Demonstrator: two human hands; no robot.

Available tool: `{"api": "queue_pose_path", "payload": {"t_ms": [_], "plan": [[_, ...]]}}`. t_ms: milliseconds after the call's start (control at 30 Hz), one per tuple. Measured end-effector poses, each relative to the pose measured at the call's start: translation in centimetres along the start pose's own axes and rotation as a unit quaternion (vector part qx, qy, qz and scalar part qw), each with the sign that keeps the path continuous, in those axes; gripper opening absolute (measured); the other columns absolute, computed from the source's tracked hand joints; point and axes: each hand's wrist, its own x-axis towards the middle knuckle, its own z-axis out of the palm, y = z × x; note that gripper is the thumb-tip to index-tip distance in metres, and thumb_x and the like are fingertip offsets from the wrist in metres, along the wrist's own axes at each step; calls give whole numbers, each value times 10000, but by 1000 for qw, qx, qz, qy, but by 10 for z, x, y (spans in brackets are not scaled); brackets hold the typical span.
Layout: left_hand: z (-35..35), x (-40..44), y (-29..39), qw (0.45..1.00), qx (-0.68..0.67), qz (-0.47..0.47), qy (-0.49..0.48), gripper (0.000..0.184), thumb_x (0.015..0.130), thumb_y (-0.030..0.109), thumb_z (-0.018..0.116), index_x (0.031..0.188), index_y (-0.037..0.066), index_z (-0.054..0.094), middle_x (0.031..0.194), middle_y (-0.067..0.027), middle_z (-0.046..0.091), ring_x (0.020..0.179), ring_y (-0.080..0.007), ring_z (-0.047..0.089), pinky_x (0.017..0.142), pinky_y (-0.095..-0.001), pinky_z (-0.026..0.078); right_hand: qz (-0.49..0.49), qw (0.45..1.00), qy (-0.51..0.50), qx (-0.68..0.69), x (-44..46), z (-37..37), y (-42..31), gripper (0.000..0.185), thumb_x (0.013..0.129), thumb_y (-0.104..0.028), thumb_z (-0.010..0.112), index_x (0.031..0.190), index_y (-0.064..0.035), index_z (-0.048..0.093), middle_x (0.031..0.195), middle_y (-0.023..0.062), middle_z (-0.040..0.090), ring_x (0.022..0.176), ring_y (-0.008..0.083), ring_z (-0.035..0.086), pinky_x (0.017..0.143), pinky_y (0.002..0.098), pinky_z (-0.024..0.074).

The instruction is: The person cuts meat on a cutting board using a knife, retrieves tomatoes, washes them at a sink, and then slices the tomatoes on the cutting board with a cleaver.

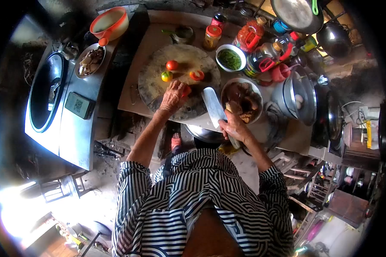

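Observation:
My left hand (174, 97) is closed on a red tomato piece (185, 91), pressing it to the round wooden chopping board (152, 73). In my right hand (236, 127) is the handle of a cleaver (213, 105); its broad blade points up and left, just right of the board's edge and apart from the tomato. Farther back on the board lie a whole red tomato (172, 65), a green-and-orange tomato (167, 76) and a cut tomato piece (197, 76) with its inside facing up. My left fingers hide part of the piece they hold.
Right of the board stand a bowl of dark meat chunks (244, 92) and a bowl of chopped greens (230, 59). Behind are jars (212, 37) and oil bottles (249, 36). A metal basin with eggs (299, 100) is farther right. A plate of food (90, 61) sits on the left counter.

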Motion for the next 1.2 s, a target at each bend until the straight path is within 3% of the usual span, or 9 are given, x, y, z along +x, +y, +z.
{"api": "queue_pose_path", "payload": {"t_ms": [133,333,400,567,833,933,1067,1167,1200], "plan": [[-6,-2,6,998,-14,34,43,318,690,165,628,968,42,538,967,-135,476,940,-307,478,797,-378,420,9,1000,17,-19,4,1,-8,181,816,-121,450,876,34,379,579,95,525,417,154,528,396,291,449],[-13,3,10,999,-51,-9,11,216,728,179,609,905,57,584,909,-118,513,890,-298,507,759,-376,437,-71,966,46,-244,25,-5,-39,155,813,-110,430,864,32,392,602,163,556,453,227,569,434,348,467],[-14,3,12,998,-49,-15,24,231,701,86,617,931,71,591,920,-110,536,880,-275,533,759,-357,449,-48,953,23,-297,31,-7,-56,147,810,-116,414,860,21,398,591,146,543,439,212,556,428,344,455],[-12,5,11,995,-91,-40,21,218,715,126,619,925,76,588,911,-121,526,872,-290,526,743,-367,446,-10,965,-45,-260,48,-11,-74,212,812,-116,387,927,61,401,625,167,537,432,209,539,394,319,457],[-15,9,9,995,-90,-41,-1,208,734,145,609,930,82,584,906,-125,526,865,-306,519,745,-384,440,31,952,-110,-282,60,-19,-96,198,820,-98,377,883,85,421,659,193,568,476,242,575,384,353,456],[-16,11,10,993,-108,-1,35,219,740,138,601,951,87,578,911,-123,527,882,-314,514,756,-386,440,14,965,-74,-253,74,-11,-88,195,791,-108,460,813,80,508,628,162,562,478,232,564,414,333,452],[-15,11,6,993,-115,-20,-5,246,707,111,613,949,84,574,945,-126,534,905,-311,520,766,-380,445,-132,838,-156,-505,108,3,-59,208,694,-116,549,518,-5,568,593,108,552,554,205,540,554,306,434],[-13,11,2,994,-112,-16,-9,264,682,96,634,939,79,576,971,-129,543,907,-306,533,760,-375,455,-248,631,-144,-721,118,14,-50,177,732,-117,531,671,48,552,677,164,581,603,238,566,574,351,449],[-12,9,3,994,-110,-4,-1,258,683,93,631,934,77,576,972,-130,544,903,-307,534,758,-376,456,-249,631,-145,-720,118,18,-44,177,732,-117,531,671,48,552,677,164,581,603,238,566,574,351,449]]}}
